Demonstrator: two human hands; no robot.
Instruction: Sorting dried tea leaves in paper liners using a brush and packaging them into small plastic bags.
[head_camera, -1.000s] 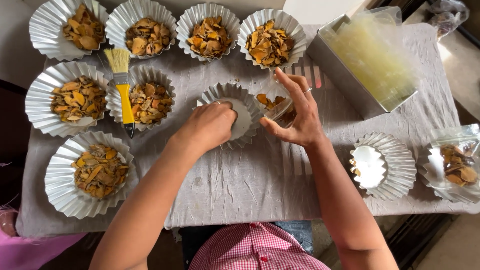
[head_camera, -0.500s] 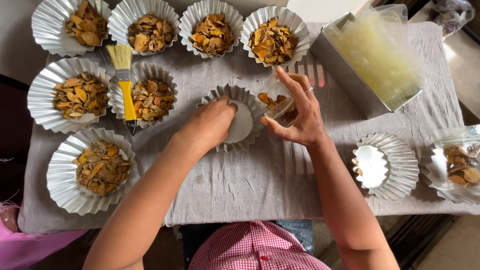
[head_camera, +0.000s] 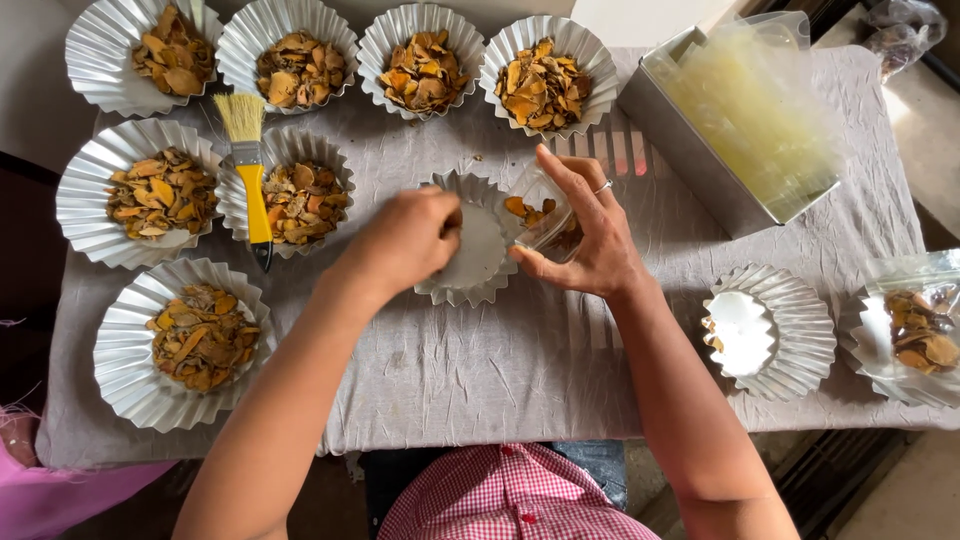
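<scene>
Little has shifted since the earlier frames: the left hand (head_camera: 405, 238) still rests curled over the near-left rim of the fluted foil tray (head_camera: 478, 240) at the middle of the table, and the right hand (head_camera: 585, 230) keeps the small clear cup (head_camera: 538, 212) tipped at the tray's right rim. Left fingers are bent inward over the tray's pale floor; whether they pinch anything cannot be told. Right thumb and fingers close around the cup, which holds a few orange-brown dried pieces (head_camera: 528, 210).

Along the far edge stand four filled foil trays (head_camera: 420, 65), with three more filled ones toward the left edge. A yellow-handled brush (head_camera: 250, 165) lies between two of those. At the far-right corner sits a metal box (head_camera: 700, 170) of clear bags. Near the right edge, a nearly bare foil tray (head_camera: 790, 330) stands beside a bag-lined tray (head_camera: 915, 335) of dried pieces.
</scene>
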